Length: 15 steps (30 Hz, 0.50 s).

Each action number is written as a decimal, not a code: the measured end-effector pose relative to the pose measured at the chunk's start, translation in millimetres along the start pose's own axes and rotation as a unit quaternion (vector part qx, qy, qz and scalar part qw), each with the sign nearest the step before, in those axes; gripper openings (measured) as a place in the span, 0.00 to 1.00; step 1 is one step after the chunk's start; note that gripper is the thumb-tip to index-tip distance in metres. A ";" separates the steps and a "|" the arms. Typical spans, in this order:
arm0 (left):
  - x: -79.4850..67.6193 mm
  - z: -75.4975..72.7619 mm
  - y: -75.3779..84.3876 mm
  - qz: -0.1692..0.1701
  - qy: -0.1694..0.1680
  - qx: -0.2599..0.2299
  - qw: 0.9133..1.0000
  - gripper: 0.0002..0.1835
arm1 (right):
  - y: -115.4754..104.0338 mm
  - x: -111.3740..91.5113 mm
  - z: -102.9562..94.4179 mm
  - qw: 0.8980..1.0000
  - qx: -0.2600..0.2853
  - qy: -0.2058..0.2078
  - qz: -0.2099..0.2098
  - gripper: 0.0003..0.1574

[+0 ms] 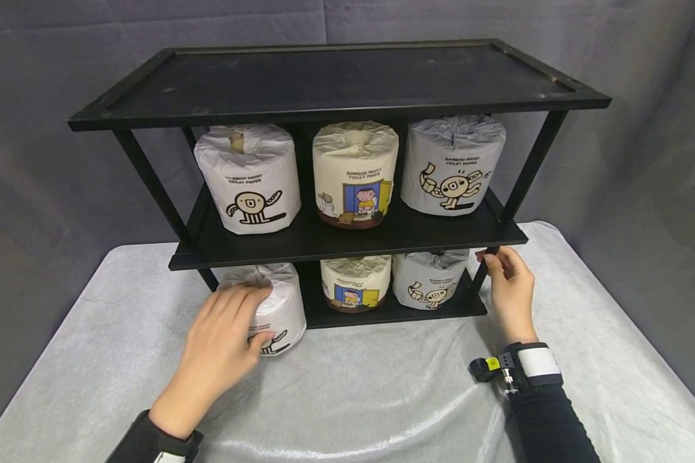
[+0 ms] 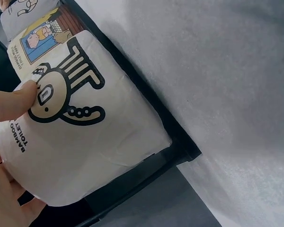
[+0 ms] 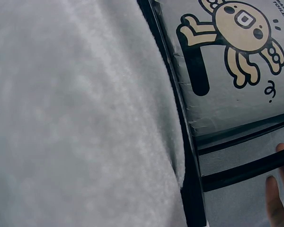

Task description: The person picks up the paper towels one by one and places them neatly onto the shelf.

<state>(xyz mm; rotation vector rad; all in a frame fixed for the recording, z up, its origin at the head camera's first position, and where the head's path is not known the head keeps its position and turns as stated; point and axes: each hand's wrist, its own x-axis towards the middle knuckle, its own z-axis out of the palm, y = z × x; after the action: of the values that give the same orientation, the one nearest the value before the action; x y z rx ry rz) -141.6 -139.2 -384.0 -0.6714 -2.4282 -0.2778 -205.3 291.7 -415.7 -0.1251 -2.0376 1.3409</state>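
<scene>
My left hand (image 1: 222, 334) grips a white-wrapped toilet paper roll (image 1: 286, 302) at the left end of the lower shelf, fingers over its top and side. In the left wrist view, the thumb lies on the printed front of this roll (image 2: 118, 137), close to the shelf's front edge. Over on the right, my right hand (image 1: 512, 289) holds the black post (image 1: 481, 276) of the rack. Its fingers (image 3: 273, 201) show on both sides of the post in the right wrist view. A cream roll (image 1: 356, 283) and another white roll (image 1: 431, 280) also stand on the lower shelf.
Above is the middle shelf (image 1: 347, 242), bearing a white roll (image 1: 249, 180), a cream roll (image 1: 356, 173) and another white roll (image 1: 453, 167). The rack's black top board (image 1: 336, 77) covers them. Grey-white cloth (image 1: 382, 386) spreads beneath, with a dark grey curtain (image 1: 52, 128) behind.
</scene>
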 end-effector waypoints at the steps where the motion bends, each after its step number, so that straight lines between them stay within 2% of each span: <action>1: 0.6 0.4 -0.4 0.001 0.001 0.002 1.000 0.38 | 0.1 0.2 0.0 1.000 -0.002 -0.001 0.001 0.17; 15: 9.9 5.3 -6.5 0.002 -0.006 0.019 1.000 0.36 | 2.0 0.9 -0.2 1.000 0.001 -0.001 -0.001 0.16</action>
<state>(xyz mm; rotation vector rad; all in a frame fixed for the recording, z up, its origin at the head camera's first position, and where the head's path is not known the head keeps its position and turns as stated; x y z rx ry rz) -154.4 -138.9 -382.6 -0.6628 -2.4368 -0.2272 -206.4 293.2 -416.9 -0.1216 -2.0377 1.3419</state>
